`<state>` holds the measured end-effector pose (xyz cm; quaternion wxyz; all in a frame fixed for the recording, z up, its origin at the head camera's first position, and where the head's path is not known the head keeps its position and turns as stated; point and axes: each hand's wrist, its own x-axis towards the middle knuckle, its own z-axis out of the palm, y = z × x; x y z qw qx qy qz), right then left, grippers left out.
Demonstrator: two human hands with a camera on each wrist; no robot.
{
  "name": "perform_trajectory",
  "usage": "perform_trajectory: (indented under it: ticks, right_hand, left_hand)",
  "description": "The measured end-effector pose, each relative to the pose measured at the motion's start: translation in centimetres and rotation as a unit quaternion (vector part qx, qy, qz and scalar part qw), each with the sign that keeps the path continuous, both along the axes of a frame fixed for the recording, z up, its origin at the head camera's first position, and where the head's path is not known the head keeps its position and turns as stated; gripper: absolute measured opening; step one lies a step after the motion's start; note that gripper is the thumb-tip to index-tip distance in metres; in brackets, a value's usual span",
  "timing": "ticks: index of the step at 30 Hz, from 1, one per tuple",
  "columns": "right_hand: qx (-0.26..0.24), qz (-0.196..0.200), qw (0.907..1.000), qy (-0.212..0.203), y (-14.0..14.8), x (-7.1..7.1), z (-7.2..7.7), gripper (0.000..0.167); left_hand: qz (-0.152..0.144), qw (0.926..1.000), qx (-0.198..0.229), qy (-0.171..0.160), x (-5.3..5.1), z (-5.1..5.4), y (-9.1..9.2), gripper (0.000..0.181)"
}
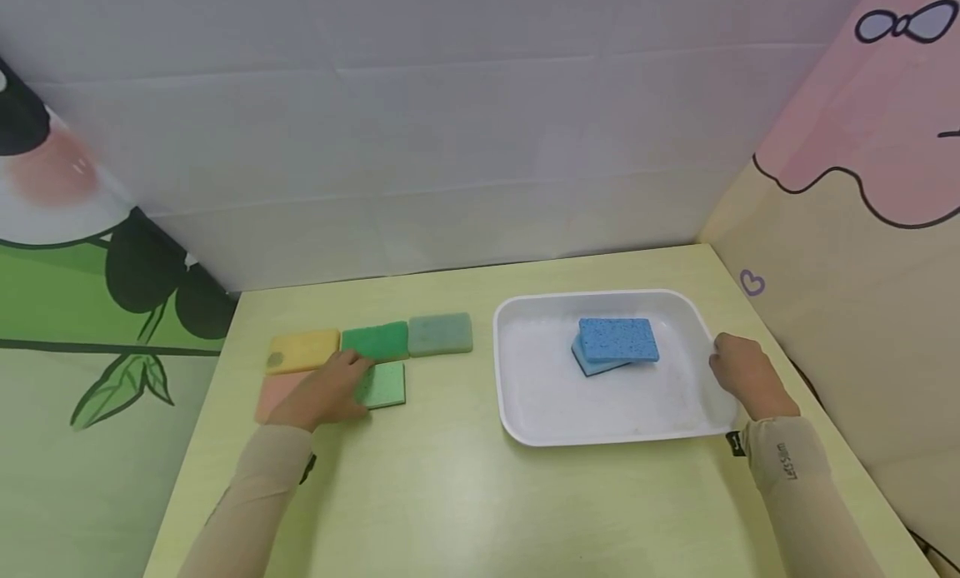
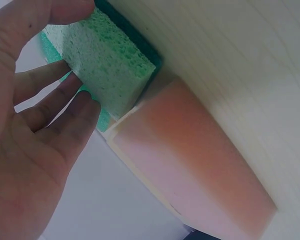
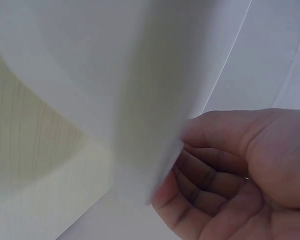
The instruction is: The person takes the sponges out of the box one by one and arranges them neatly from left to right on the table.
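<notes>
My left hand [image 1: 326, 392] is around the light green sponge [image 1: 386, 385], thumb on the near side and fingers on the far side. In the left wrist view the hand [image 2: 45, 110] has its thumb and fingertips at the pale green sponge [image 2: 102, 62], beside the pink-orange sponge [image 2: 190, 155]. My right hand [image 1: 752, 376] grips the right rim of the white tray [image 1: 570, 420]; the right wrist view shows the hand's [image 3: 230, 175] thumb and curled fingers pinching the tray edge [image 3: 165, 170]. Inside the tray, a blue sponge [image 1: 618, 340] lies over a lighter blue one [image 1: 591, 364].
A yellow sponge [image 1: 303, 351], a green sponge [image 1: 375, 341] and a grey-green sponge [image 1: 441, 334] lie in a row behind the left hand. Beneath that wrist is a pink sponge [image 1: 279, 392]. Walls stand behind the table [image 1: 450, 495] and at its right.
</notes>
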<state>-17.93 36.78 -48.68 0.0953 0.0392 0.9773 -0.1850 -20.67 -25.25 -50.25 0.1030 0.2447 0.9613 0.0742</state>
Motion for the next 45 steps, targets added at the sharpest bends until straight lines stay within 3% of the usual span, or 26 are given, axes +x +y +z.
perform_trajectory:
  ticks: [5, 14, 26, 33, 39, 45]
  right_hand:
    - [-0.001, 0.003, 1.0000, 0.001, 0.0, 0.0, 0.1, 0.014]
    - [0.004, 0.014, 0.9998, 0.009, 0.0, 0.1, 0.3, 0.013]
    - [0.001, 0.018, 0.9997, 0.013, 0.0, -0.1, 0.4, 0.013]
    - [-0.002, 0.019, 0.9998, 0.009, 0.0, 0.1, 0.6, 0.013]
    - [0.002, 0.023, 0.9997, 0.009, -0.1, 0.1, 0.6, 0.013]
    - [0.003, 0.022, 0.9997, 0.012, 0.0, 0.2, 0.5, 0.013]
  left_hand:
    - [0.002, 1.0000, -0.005, 0.000, 0.1, 0.1, 0.0, 0.078]
    - [0.012, 0.9998, -0.007, -0.011, 0.5, 1.2, 0.5, 0.080]
    - [0.013, 0.9991, 0.000, -0.041, 1.1, 3.6, 3.0, 0.072]
    - [-0.009, 0.9995, -0.013, -0.029, 1.3, 5.1, 4.5, 0.069]
    - [-0.033, 0.9991, -0.025, 0.007, 1.3, 5.7, 5.5, 0.063]
    - [-0.025, 0.9993, -0.027, 0.006, 1.0, 6.8, 7.3, 0.060]
